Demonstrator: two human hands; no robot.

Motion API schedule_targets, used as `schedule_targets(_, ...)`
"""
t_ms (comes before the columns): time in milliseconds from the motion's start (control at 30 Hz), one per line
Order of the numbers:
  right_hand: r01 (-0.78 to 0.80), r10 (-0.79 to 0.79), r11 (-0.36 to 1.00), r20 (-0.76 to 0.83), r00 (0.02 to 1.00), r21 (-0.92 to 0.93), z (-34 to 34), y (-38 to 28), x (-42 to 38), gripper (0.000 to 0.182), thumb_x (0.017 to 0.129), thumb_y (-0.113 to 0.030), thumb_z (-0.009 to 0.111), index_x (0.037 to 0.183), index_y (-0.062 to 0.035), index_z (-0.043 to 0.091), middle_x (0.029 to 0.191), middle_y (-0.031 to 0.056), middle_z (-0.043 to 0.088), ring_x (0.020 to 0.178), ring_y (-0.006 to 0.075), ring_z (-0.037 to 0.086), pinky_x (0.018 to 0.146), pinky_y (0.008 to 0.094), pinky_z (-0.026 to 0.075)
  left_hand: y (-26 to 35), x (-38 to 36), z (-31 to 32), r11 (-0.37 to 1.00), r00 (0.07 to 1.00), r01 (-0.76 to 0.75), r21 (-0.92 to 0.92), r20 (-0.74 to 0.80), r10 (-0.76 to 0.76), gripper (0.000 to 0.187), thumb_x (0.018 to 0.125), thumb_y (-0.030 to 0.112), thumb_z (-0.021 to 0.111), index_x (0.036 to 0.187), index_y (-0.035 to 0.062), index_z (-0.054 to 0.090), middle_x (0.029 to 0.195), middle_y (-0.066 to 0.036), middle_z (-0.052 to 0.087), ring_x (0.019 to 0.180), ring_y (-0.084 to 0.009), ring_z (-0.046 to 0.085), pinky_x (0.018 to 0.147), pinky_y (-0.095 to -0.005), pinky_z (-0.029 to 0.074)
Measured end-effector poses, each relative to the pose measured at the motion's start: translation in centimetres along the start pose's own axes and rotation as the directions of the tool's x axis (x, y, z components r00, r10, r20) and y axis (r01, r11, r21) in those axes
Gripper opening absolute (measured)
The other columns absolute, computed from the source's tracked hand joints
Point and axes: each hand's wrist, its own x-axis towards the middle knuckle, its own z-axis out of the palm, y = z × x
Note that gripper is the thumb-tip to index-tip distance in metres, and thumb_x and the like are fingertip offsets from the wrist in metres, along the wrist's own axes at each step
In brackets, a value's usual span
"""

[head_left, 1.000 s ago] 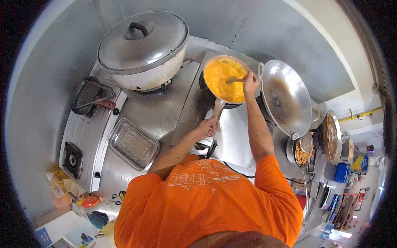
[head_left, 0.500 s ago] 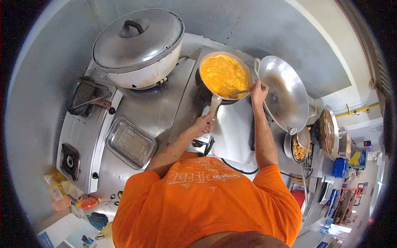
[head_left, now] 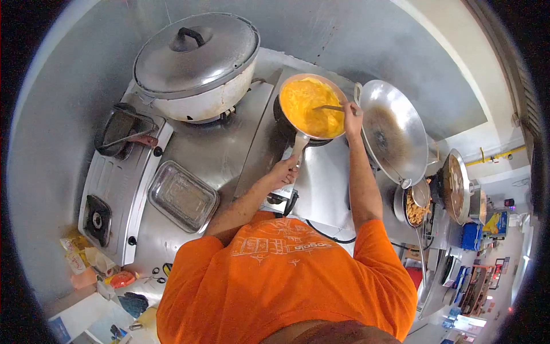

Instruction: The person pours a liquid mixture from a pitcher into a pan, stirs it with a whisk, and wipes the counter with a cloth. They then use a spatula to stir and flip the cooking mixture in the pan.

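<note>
A frying pan [head_left: 342, 94] sits on a dark burner, with yellow egg [head_left: 306, 103] spread over its inside, partly set and partly runny. My left hand [head_left: 283, 173] is wrapped around the pan's pale handle [head_left: 299, 143]. In my right hand [head_left: 353, 119] is a spatula [head_left: 329, 107], gripped at the pan's right rim. Its working end dips into the egg near the middle of the pan and is partly hidden there.
Right of the pan leans a large wok [head_left: 395, 123]. A lidded rice cooker [head_left: 195, 63] stands at the back left. Below it lies a rectangular metal tray [head_left: 184, 196]. A pot with fried pieces [head_left: 417, 209] and another wide pan [head_left: 456, 186] are further right.
My right hand has shifted slightly up, carrying the spatula from the pan's lower right edge toward its middle. The left hand keeps its hold on the handle.
</note>
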Motion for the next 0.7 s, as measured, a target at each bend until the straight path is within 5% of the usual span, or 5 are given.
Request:
schedule_targets(100, 0.052, -0.056, 0.998, 0.104, 0.993, 0.040, -0.1, -5.8, 0.3, 0.042, 0.087, -0.035, 0.060, 0.064, -0.0003, 0.062, 0.060, 0.0031, 0.057, 0.058, 0.0091, 0.050, 0.056, 0.0237, 0.041, 0.0, -0.2, 0.2, 1.000, 1.000, 0.005, 0.003, -0.008, -0.005, 0.032, 0.091, 0.041, 0.051, 0.090, 0.0094, 0.048, 0.067, 0.003, 0.039, 0.051, -0.0044, 0.032, 0.039, -0.0156, 0.024)
schedule_targets(333, 0.065, -0.053, 0.981, -0.072, 0.996, 0.182, -0.8, -12.0, 3.7, 0.041, 0.087, -0.035, 0.060, 0.062, -0.0029, 0.053, 0.054, 0.0008, 0.048, 0.046, 0.0097, 0.043, 0.043, 0.0257, 0.036, 0.0, 0.1, -0.3, 1.000, 0.999, 0.012, -0.012, 0.053, -0.011, 0.035, 0.091, 0.044, 0.050, 0.090, 0.0090, 0.048, 0.068, 0.003, 0.039, 0.052, -0.0035, 0.032, 0.041, -0.0155, 0.025)
schedule_targets(467, -0.089, 0.083, 0.957, 0.033, 0.996, 0.275, -1.9, -12.6, 4.5, 0.038, 0.087, -0.033, 0.062, 0.063, -0.0051, 0.051, 0.052, 0.0011, 0.046, 0.045, 0.0100, 0.043, 0.042, 0.0262, 0.036, 0.1, -0.1, -0.2, 1.000, 0.999, 0.015, 0.001, 0.040, -0.015, 0.032, 0.089, 0.043, 0.052, 0.093, 0.0114, 0.050, 0.067, 0.005, 0.038, 0.050, -0.0029, 0.032, 0.041, -0.0150, 0.024)
schedule_targets(700, -0.028, 0.026, 0.995, -0.018, 1.000, -0.099, -1.1, -9.9, 1.6, 0.036, 0.087, -0.030, 0.062, 0.064, -0.0040, 0.052, 0.051, 0.0001, 0.045, 0.042, 0.0098, 0.042, 0.040, 0.0273, 0.032, -0.1, 0.4, -0.5, 1.000, 1.000, -0.003, 0.001, 0.026, 0.002, 0.035, 0.089, 0.044, 0.053, 0.090, 0.0096, 0.048, 0.068, 0.003, 0.039, 0.052, -0.0033, 0.033, 0.040, -0.0153, 0.025)
